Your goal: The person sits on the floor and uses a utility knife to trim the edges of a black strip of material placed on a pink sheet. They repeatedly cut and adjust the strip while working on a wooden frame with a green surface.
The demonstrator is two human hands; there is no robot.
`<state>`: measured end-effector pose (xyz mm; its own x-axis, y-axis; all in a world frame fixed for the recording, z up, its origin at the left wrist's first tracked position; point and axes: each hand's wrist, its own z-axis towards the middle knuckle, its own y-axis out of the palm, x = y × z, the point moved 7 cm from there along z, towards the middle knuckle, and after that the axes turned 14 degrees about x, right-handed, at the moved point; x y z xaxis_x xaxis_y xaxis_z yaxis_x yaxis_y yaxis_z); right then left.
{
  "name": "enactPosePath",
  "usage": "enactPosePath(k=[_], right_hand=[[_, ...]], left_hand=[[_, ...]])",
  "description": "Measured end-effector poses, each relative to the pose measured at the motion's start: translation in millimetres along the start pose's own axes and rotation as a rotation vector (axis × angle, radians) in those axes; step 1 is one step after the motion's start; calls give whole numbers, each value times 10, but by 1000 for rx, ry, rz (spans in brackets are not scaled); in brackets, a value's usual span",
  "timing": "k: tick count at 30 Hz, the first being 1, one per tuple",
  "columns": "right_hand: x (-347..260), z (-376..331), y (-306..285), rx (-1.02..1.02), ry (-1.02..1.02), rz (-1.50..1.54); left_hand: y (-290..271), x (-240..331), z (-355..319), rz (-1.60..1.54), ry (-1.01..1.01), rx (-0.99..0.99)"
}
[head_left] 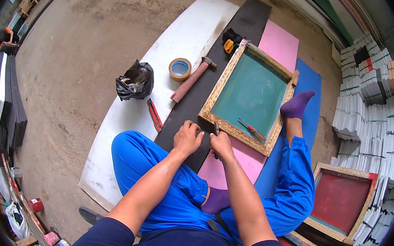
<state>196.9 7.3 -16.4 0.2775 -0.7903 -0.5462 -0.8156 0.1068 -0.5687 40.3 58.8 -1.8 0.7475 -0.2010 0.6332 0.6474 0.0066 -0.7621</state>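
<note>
My left hand (188,138) rests on the black board (178,116), its fingers bent and thumb apart, with no object visible in it. Beside it, my right hand (223,146) is closed round a dark pliers-like tool (217,128), mostly hidden by the fingers, at the near corner of a wooden-framed green mesh screen (252,92). On the screen lies a thin tool with a red and black handle (256,131). To the left are a red box cutter (154,115), a hammer with a wrapped handle (192,81) and a roll of brown tape (180,69).
A black plastic bag (135,81) stands open on the white board (109,148). Pink (280,43) and blue (309,81) sheets lie under and beside the screen. Red screens (341,201) and tied white stacks (368,116) line the right. Dark sheets (13,105) stand left.
</note>
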Motion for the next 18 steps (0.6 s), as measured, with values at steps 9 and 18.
enactPosePath(k=[9, 18], right_hand=[[148, 100, 69, 295, -231, -66], [415, 241, 287, -84, -35, 491]], left_hand=[[47, 31, 23, -76, -64, -41], [167, -213, 82, -227, -287, -63]])
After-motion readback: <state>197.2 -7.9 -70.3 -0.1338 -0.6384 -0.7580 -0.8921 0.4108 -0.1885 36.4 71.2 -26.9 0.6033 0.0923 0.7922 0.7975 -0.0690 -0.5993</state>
